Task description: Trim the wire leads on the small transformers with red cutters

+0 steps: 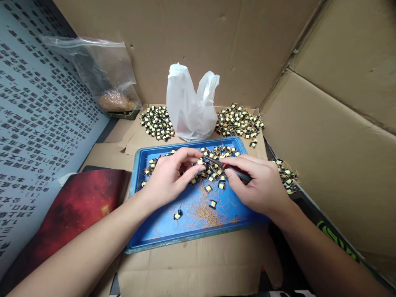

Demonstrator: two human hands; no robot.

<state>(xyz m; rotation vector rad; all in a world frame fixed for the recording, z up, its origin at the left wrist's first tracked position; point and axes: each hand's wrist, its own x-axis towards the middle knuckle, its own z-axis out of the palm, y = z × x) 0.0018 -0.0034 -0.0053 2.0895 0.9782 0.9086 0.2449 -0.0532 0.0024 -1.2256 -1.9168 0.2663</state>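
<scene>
My left hand (175,175) is over the blue tray (161,235), thumb and fingers pinched on a small transformer coil (200,162) with a pale yellow wrap and black ends. My right hand (256,179) is closed around wire cutters (235,170) with red-and-black grips. Their slim dark tip points left, close to the coil; whether the jaws touch it or its wires I cannot tell. Beneath both hands, many similar coils with thin copper-coloured leads lie heaped at the tray's back. Loose wire clippings (207,214) are scattered in front, and a single coil (177,214) lies apart at the left.
Behind the tray stands a white plastic bag (192,111), between a left coil pile (157,122) and a right coil pile (239,121). A clear zip bag (114,99) holds copper-coloured wire bits. Cardboard walls (337,136) enclose the back and right; a red mat (86,198) curls at left.
</scene>
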